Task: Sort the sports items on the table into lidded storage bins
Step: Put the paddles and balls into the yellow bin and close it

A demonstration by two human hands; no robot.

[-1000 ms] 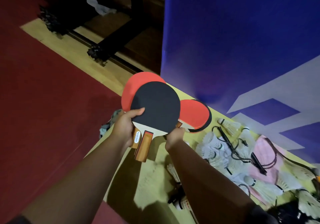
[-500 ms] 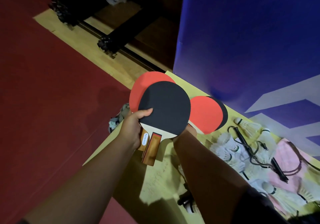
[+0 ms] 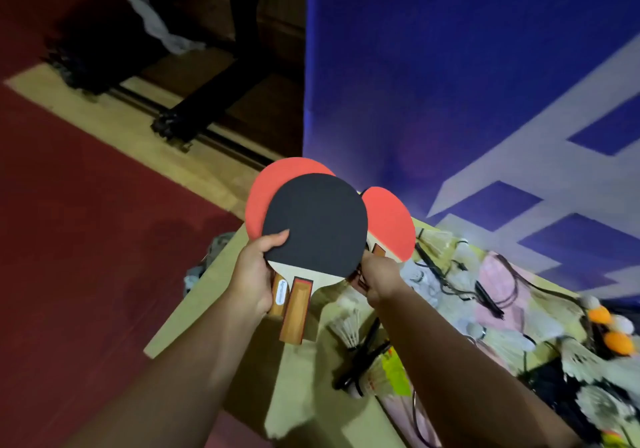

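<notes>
A black-faced paddle (image 3: 315, 222) is held up in the middle of the view, above the near left corner of a pale yellow counter (image 3: 194, 309). Just behind it, overlapping and peeking out at the upper left, is a red-faced paddle (image 3: 273, 187). Their two wooden handles hang down side by side. The left grip (image 3: 252, 274), a bare hand, pinches both paddles together where blade meets handle, with the thumb pressed flat on the black rubber and the fingers hidden behind.

To the right, partly covered by the black face, is a second red paddle (image 3: 391, 219). The right grip (image 3: 381, 276) is curled closed around its handle, most of which is hidden inside the hand.

Beneath and to the right of the arms, the counter carries a loose heap: white feathered shuttlecocks (image 3: 346, 323), tangled black cords (image 3: 485, 295), something pale pink (image 3: 498, 274) and two orange balls (image 3: 599, 316) near the right edge.

Behind the counter stands a blue panel (image 3: 450, 66) with pale grey shapes. To the left is a dark red floor (image 3: 86, 239), and a black metal frame (image 3: 194, 115) stands on it in the upper left.
</notes>
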